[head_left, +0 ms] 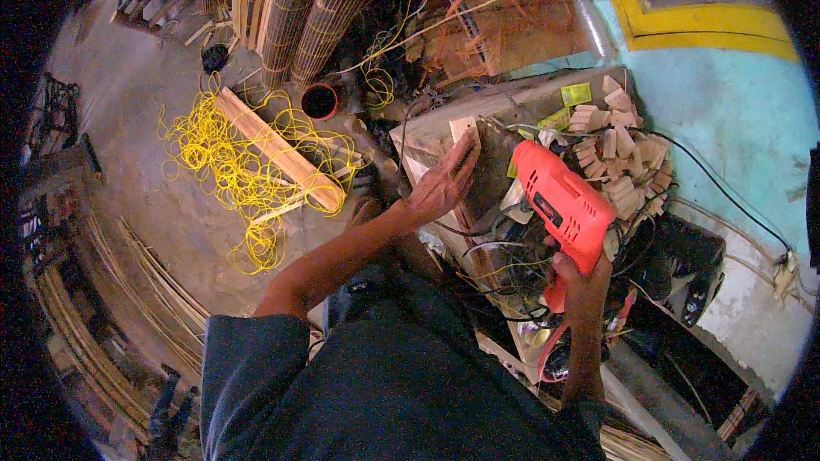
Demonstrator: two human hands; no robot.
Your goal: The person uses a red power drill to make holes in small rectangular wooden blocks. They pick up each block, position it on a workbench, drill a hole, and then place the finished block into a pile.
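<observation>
My right hand (579,277) grips the handle of a red-orange power drill (559,196). The drill's body slants up and to the left, and its front end lies near the wooden workbench (521,102). A small pale wooden block (462,125) with a dark spot on it rests at the bench's left part. The fingers of my left hand (444,183) are stretched over that block and hold it down; the thumb is hard to make out. Right of the drill, many small cut wooden blocks (628,166) lie heaped on the bench.
Tangled yellow cord (201,149) lies on the floor at left, around a wooden plank (278,149). A dark round container (320,102) stands near rolled slatted mats (299,17). A black cable (713,171) runs along the turquoise wall (726,102). Bamboo strips (145,282) lie at lower left.
</observation>
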